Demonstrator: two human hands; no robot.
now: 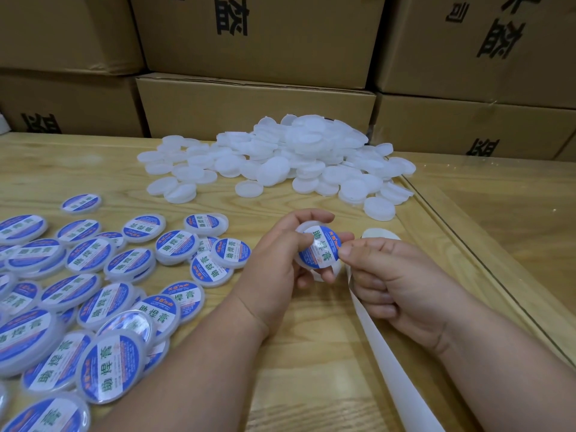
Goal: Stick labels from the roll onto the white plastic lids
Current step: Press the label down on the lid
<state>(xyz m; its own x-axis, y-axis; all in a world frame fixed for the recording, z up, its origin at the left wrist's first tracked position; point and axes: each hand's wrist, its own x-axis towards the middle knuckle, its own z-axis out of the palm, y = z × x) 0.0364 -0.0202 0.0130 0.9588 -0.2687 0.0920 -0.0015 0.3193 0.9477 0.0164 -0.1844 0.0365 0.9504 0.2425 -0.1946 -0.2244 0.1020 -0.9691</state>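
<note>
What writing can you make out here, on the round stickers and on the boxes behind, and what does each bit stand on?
"助焊膏": large green characters on the label being pressed onto the lid held by the left hand and right hand.
"助焊膏": same text on the labelled lids at left.
Small print on the labels' blue bands: too small to read.
Large black characters on the cardboard boxes: cropped and turned, not readable.

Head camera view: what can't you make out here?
- Label roll: not visible; only the backing strip shows, leaving at the bottom edge.
- Held lid: mostly hidden by the label and left hand.
- Right hand: its palm is hidden by curled fingers.
- Label's fine print: too small.
</note>
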